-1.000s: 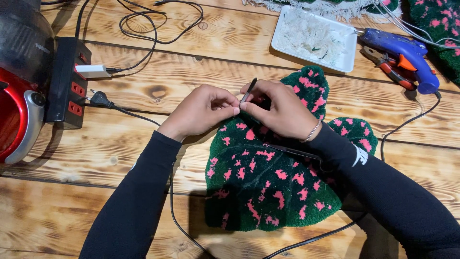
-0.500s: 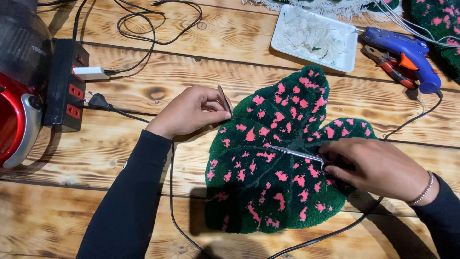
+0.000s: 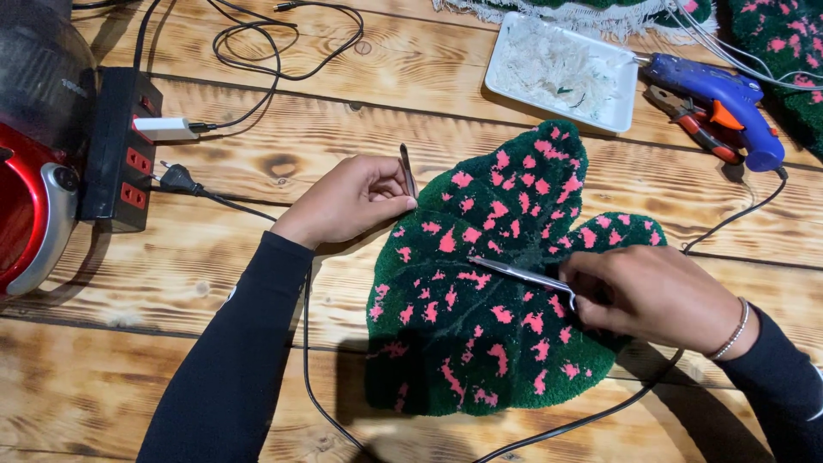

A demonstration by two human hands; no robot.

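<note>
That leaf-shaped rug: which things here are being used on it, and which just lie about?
In use:
left hand holding a thin metal tool
right hand holding tweezers
leaf-shaped rug

Lying about:
blue glue gun
pliers
white tray
power strip
red appliance

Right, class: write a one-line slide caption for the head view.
Left hand pinches a thin tool; right hand lays tweezers on a green, pink-spotted leaf rug.

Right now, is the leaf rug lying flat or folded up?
Flat. The rug lies spread out on the table, its whole leaf outline showing, with no fold. The right hand rests on its right side.
</note>
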